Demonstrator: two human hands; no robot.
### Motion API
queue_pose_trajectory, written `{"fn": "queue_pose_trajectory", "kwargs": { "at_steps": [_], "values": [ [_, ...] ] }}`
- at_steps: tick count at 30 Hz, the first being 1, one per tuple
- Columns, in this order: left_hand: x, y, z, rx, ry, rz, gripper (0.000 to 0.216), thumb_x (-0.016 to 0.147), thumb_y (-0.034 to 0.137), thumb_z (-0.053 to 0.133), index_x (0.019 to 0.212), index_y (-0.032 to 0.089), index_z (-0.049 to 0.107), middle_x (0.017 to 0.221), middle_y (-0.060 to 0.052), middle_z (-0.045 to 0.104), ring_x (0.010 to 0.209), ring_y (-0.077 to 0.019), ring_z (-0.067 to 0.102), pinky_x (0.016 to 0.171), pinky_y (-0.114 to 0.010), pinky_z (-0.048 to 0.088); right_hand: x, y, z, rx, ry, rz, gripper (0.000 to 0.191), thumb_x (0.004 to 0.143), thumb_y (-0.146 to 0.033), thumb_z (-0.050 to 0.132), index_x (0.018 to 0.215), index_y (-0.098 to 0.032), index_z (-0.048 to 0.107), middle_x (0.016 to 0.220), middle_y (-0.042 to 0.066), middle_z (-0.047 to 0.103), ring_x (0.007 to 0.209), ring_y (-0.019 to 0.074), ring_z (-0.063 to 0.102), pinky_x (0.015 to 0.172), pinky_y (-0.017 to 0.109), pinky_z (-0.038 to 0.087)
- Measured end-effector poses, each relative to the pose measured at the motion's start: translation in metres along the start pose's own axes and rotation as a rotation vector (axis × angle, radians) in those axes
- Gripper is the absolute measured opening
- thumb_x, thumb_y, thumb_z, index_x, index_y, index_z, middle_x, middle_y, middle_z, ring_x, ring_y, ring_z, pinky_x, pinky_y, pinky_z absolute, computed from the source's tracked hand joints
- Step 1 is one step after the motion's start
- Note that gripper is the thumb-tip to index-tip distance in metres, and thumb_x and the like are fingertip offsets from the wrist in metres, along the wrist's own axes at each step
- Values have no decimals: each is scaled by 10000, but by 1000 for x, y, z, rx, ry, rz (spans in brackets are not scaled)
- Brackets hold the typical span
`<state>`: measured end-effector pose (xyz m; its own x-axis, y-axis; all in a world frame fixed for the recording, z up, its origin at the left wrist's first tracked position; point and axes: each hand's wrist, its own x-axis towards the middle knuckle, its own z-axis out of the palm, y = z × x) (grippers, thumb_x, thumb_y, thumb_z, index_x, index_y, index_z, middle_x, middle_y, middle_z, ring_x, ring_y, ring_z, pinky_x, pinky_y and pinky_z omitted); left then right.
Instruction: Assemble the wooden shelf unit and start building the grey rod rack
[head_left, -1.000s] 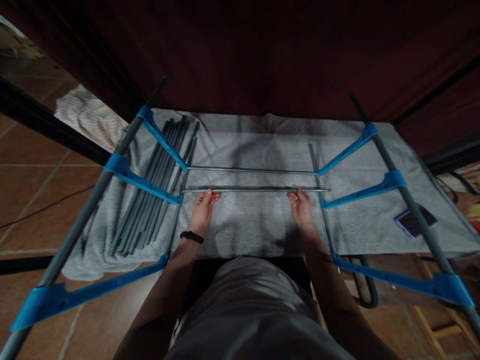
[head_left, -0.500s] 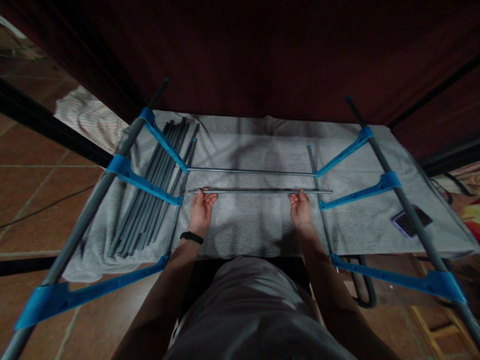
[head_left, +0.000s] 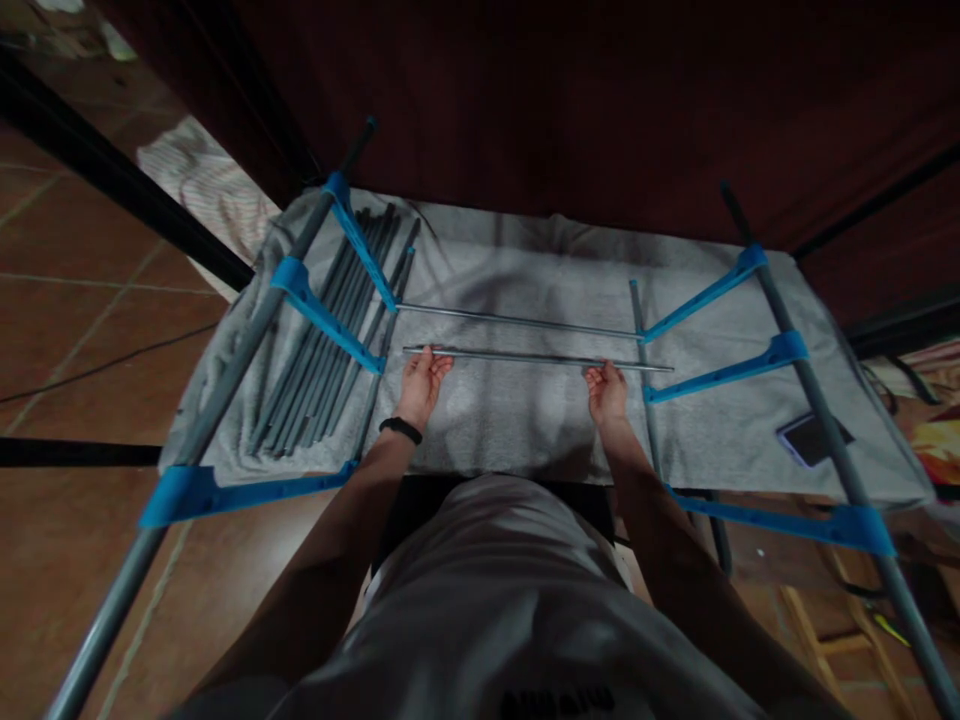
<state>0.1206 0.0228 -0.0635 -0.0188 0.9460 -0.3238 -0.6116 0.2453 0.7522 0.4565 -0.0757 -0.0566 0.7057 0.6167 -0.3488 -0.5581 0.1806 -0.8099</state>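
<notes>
A thin grey metal tube is held level across the middle of the frame by both hands. My left hand pinches it near its left end, with a black band on that wrist. Near the other end, my right hand grips it between thumb and fingers. The tube's right end lies in front of the right upright, close to a blue plastic bracket; its left end is close to the left blue bracket. A fitted crossbar joins the two side frames beyond it.
Several loose grey tubes lie in a bundle on the grey cloth-covered table at left. A phone rests at right beside a long grey pole. A dark red curtain hangs behind. Below right stands a wooden frame.
The view has shifted and tilted slightly, so the table and frames appear higher at left. Both hands keep hold of the tube, which stays nearly in place between the side frames.
</notes>
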Motion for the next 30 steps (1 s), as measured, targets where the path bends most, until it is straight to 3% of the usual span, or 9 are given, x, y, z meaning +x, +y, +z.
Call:
{"fn": "queue_pose_trajectory", "kwargs": {
  "at_steps": [6, 13, 18, 21, 26, 30],
  "values": [
    [-2, 0, 1, -2, -22, -19, 280, 954, 291, 786, 761, 173, 621, 709, -12, 715, 707, -122, 734, 731, -227, 588, 0, -3, 3, -74, 15, 1, 261, 960, -240, 735, 766, -213, 562, 597, -88, 607, 554, 67, 628, 636, 177, 552],
    [-8, 1, 3, -3, 4, -21, 289, 947, 289, 792, 756, 175, 607, 708, -10, 699, 711, -121, 723, 761, -238, 579, 0, -3, 0, -88, 31, 31, 263, 998, -154, 601, 748, -214, 547, 585, -76, 590, 555, 78, 603, 623, 186, 554],
    [-13, 3, 5, 2, 9, -15, 258, 979, 288, 746, 784, 178, 618, 719, -19, 708, 736, -130, 728, 774, -245, 584, 2, -3, 0, -126, 36, 48, 243, 1006, -182, 608, 767, -206, 565, 605, -69, 602, 574, 73, 618, 621, 171, 552],
    [-14, 4, 5, -17, 17, -11, 223, 999, 359, 726, 888, 177, 659, 726, -18, 710, 727, -131, 726, 754, -242, 582, 1, -2, -1, -129, 38, 43, 207, 990, -162, 621, 789, -200, 587, 636, -61, 626, 594, 73, 635, 651, 180, 573],
    [-15, 7, 5, -114, 41, 4, 349, 1000, 528, 690, 962, 181, 662, 725, -26, 703, 709, -150, 726, 727, -264, 585, 3, -1, -6, -127, 23, 10, 214, 964, -195, 672, 781, -208, 562, 653, -79, 606, 589, 56, 624, 709, 173, 577],
    [-15, 8, 2, -137, 46, 17, 363, 1030, 540, 634, 994, 180, 661, 729, -26, 709, 691, -142, 718, 715, -257, 583, 6, -1, -9, -156, 33, 25, 226, 954, -232, 684, 769, -215, 556, 652, -77, 604, 577, 68, 618, 731, 196, 585]
  ]
}}
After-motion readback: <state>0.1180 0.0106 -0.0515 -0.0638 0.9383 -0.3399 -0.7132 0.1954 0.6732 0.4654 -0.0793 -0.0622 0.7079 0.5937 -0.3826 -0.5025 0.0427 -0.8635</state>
